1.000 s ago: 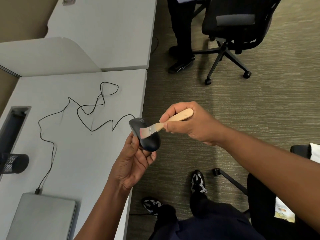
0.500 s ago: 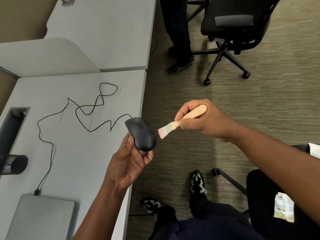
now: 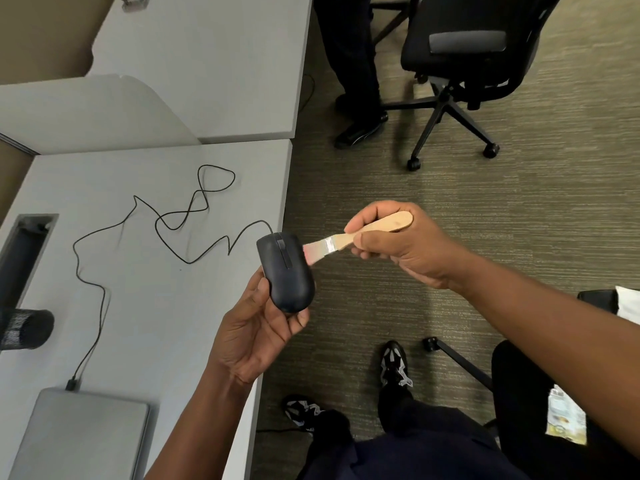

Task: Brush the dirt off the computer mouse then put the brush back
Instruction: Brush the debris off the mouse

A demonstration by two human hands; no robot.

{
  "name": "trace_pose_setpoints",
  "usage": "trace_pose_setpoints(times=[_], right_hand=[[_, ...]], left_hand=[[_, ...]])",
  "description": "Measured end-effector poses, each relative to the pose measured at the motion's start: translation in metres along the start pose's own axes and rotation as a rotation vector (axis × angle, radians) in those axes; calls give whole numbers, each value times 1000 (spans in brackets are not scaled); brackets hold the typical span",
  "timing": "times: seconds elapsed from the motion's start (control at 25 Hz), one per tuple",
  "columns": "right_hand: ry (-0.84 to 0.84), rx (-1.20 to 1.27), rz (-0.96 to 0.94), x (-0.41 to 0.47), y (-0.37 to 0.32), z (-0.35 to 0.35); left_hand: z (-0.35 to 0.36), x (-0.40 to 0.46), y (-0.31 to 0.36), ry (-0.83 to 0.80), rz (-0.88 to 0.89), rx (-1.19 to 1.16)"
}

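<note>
The left hand (image 3: 256, 337) grips the mouse (image 3: 286, 271) from below, thumb on its left side and fingers curled under its near end, holding it in the air just past the right edge of the table (image 3: 156, 306). The mouse is black, buttons and wheel facing up, its far end pointing away. Its cable (image 3: 156, 225) runs from that far end left across the table in loose loops to a plug at the laptop (image 3: 79, 441) at the near left.

The right hand (image 3: 398, 244) is closed around the wooden handle of the brush (image 3: 349, 240), just right of the mouse. The brush points left, and its pinkish bristles touch the mouse's right side near the far end.

A black mesh cup (image 3: 24, 329) lies at the table's left edge. A chair (image 3: 464, 53) stands on the carpet at the far right, with another person's legs beside it.
</note>
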State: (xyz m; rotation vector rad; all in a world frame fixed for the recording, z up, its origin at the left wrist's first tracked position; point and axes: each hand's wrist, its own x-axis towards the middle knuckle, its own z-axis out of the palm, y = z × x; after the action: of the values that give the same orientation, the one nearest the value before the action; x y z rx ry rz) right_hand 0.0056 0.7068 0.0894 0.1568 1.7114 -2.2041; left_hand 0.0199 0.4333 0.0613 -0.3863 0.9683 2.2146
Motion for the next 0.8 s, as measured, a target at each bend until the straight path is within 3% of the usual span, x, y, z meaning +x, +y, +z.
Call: trace_pose_setpoints(times=[0.32,0.8], right_hand=[[54,3,-40,-1,0,3],[74,33,-20,-5,1,-1]], left_hand=[[4,-2,5,-78,-64,2],[22,0,2,161,31,114]])
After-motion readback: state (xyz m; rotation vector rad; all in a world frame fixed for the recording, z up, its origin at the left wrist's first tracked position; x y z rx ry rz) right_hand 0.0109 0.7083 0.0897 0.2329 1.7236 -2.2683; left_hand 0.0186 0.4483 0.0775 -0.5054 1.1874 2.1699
